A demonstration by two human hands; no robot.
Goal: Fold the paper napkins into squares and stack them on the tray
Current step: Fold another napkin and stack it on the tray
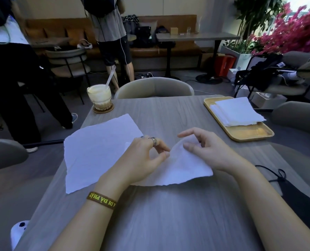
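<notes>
We record a grey wood-grain surface (168, 113) in a café-like room. A beige upholstered chair (154, 87) stands at its far edge. Along the pale back wall (60, 8) runs a brown leather bench (179, 49) carrying dark bags (145, 37), with a second table (195, 36) on a dark pedestal in front. The floor (214, 87) is grey; cables (145, 75) lie on it near the pedestal. At right, a white planter (241, 57) holds tall green foliage (255, 13) beside pink blossoms (295, 29), daylit from the upper right corner. Dark-framed chairs stand at left (67, 58) and right (299, 69).
</notes>
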